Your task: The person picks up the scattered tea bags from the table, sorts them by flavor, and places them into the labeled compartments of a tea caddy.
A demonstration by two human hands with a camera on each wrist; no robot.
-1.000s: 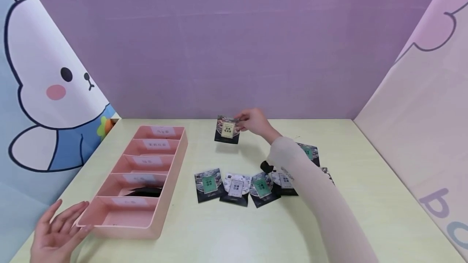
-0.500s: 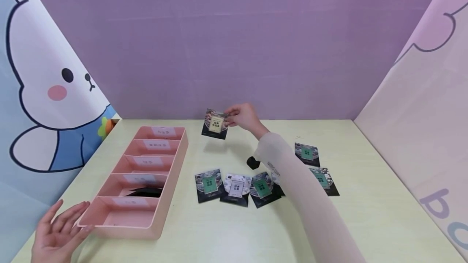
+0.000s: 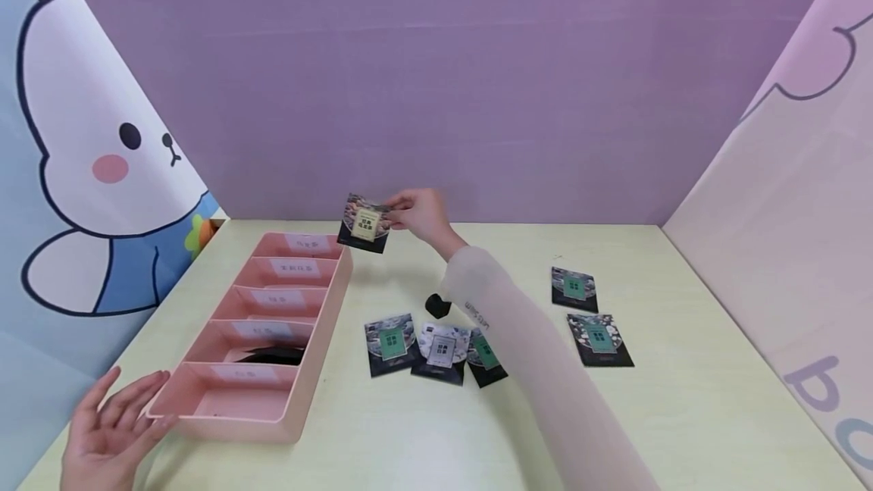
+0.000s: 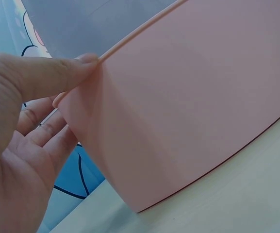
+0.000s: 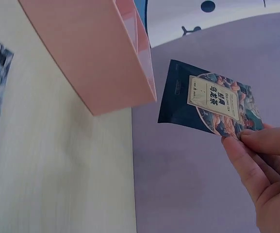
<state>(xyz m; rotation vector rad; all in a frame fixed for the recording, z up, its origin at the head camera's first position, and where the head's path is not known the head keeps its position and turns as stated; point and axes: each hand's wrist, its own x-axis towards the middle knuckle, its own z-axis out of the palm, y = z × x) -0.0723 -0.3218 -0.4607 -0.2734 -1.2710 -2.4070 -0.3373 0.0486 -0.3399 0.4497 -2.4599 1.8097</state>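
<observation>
My right hand (image 3: 424, 215) pinches a tea sachet (image 5: 210, 99) by one edge. Dark with a cream label, the sachet is raised at the far right corner of a pink compartment box (image 3: 318, 354) and overlaps that corner in the head view. At the box's near left corner is my left hand (image 4: 28, 131), its thumb on the rim and its fingers against the outer side wall. White labels mark the box's compartments. Black packets (image 3: 273, 355) lie in the second compartment from the front; the nearest one shows a bare floor.
Right of the box lie a green-labelled sachet (image 3: 392, 345), a white-topped sachet (image 3: 442, 353) and another green-labelled one (image 3: 486, 358), partly under the right sleeve. Two more, an upper sachet (image 3: 574, 289) and a lower sachet (image 3: 600, 339), lie farther right. A purple backdrop (image 3: 436, 82) rises behind the table.
My right hand has carried the tea sachet leftward and slightly up, from over the table to the box's far corner. The left hand has stayed at the near corner.
</observation>
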